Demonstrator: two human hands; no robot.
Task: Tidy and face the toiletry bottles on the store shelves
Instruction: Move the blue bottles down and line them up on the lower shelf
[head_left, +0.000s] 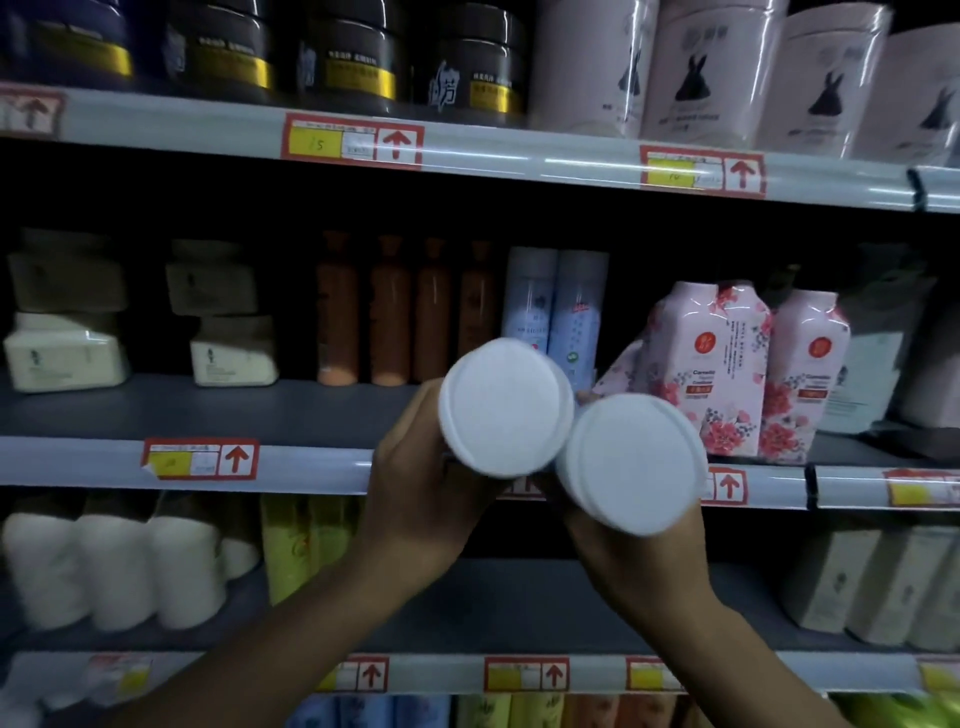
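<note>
I hold two white-capped bottles with their round ends toward the camera, side by side in front of the middle shelf. My left hand (415, 478) grips the left bottle (506, 408); my right hand (634, 561) grips the right bottle (631, 462) from below. The two caps touch. Behind them on the middle shelf (182, 410) stand two pale blue bottles (556, 306) of the same kind. The bodies of the held bottles are hidden behind their caps.
Orange bottles (405, 312) stand left of the blue ones and pink floral packs (727, 364) to the right. Cream tubs (67, 353) sit at far left. Dark jars (353, 57) and pink canisters (701, 67) fill the top shelf. White and yellow bottles (156, 566) line the lower shelf.
</note>
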